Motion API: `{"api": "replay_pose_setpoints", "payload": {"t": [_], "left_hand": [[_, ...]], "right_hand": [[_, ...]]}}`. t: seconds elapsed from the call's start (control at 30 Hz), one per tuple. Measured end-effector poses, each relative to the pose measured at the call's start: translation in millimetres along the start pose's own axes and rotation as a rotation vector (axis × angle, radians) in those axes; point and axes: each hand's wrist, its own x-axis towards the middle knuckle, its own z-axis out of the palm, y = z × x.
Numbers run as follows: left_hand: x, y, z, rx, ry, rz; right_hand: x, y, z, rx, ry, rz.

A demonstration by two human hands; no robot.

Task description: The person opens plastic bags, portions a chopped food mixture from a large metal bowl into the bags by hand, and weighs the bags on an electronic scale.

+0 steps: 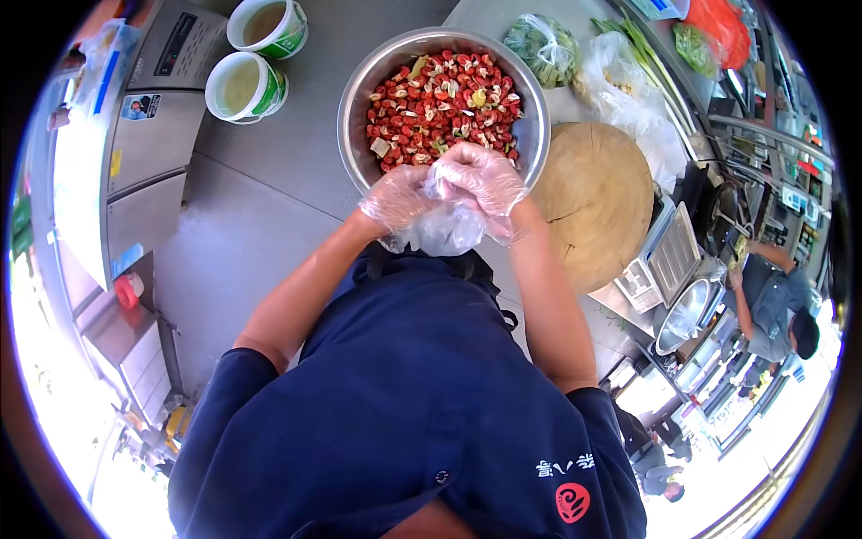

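Observation:
My left hand (396, 199) and my right hand (483, 182), both in clear plastic gloves, are close together at the near rim of a large steel bowl (352, 135). Between them bunches a crumpled clear plastic bag (446, 230), hanging in front of my apron. Fingers of both hands are closed on its upper part; what the bag holds, if anything, cannot be made out. Inside the bowl lies a heap of red chili pieces (440, 99) mixed with pale bits that look like garlic. A few yellowish pieces show among them.
Right of the bowl sits a round wooden chopping block (597, 202). Beyond it are a bag of greens (543, 49), a clear bag of pale pieces (615, 72) and spring onions (642, 49). Two white buckets (241, 87) stand at left. A co-worker (777, 292) is at far right.

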Motion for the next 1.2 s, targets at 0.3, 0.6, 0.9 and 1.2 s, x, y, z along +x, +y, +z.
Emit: {"api": "replay_pose_setpoints", "payload": {"t": [0.3, 0.6, 0.9, 1.2], "left_hand": [[-41.8, -6.0, -20.3, -0.437, 0.602, -0.310], [-42.9, 15.1, -47.8, -0.707, 0.765, -0.278], [29.2, 0.3, -46.8, -1.069, 0.321, -0.025], [72.0, -36.0, -43.7, 0.046, 0.815, -0.296]], "right_hand": [[111.8, 12.6, -91.8, -1.274, 0.675, -0.687], [59.6, 44.7, -57.8, -1.313, 0.295, -0.422], [152.7, 6.3, -100.0, -1.580, 0.465, -0.150], [129.8, 11.6, -141.3, -0.876, 0.431, -0.237]]}}
